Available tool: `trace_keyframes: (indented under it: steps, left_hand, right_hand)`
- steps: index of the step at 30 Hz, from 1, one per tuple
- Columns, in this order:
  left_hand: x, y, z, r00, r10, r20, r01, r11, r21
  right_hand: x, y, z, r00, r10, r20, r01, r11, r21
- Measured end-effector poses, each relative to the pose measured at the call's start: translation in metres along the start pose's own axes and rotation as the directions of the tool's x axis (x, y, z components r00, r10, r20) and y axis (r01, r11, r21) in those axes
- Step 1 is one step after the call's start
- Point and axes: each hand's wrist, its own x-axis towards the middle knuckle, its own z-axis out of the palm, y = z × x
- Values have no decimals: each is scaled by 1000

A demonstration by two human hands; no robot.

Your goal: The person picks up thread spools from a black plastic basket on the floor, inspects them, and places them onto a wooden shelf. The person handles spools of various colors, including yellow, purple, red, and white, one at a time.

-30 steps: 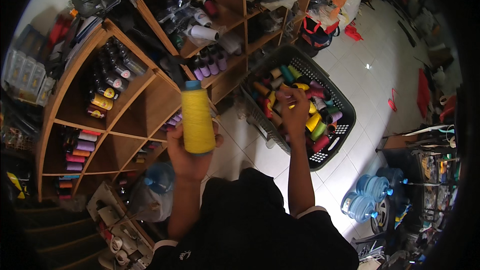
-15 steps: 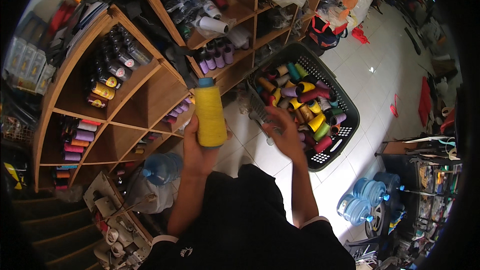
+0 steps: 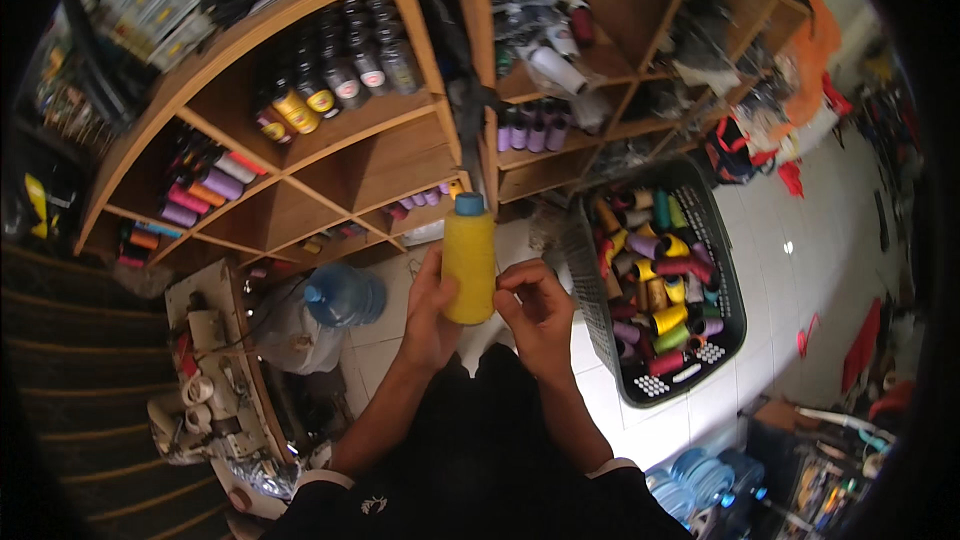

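yellow thread cone, one, fills clenched left hand; right hand curls, grip unclear.

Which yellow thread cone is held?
The upright one with the blue tip, in the left hand; other yellow cones lie in the dark basket.

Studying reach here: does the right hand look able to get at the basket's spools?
Probably yes: the basket is open-topped, its spools lie uncovered, and the right hand is nearby.

No words or numbers could be read. Dark bottles on the wooden shelf bore yellow labels and whitish labels; the black shirt carried a white emblem.
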Motion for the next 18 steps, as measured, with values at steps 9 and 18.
trace_keyframes:
  steps: [9, 18]
  left_hand:
    - [-54, 63, -63, 973, 182, -139, -133, 943, 305]
    - [-126, 128, -154, 833, 437, -340, -228, 830, 508]
  right_hand:
    - [19, 28, 70, 921, 110, 373, -146, 987, 70]
    - [15, 66, 205, 784, 85, 615, -19, 993, -114]
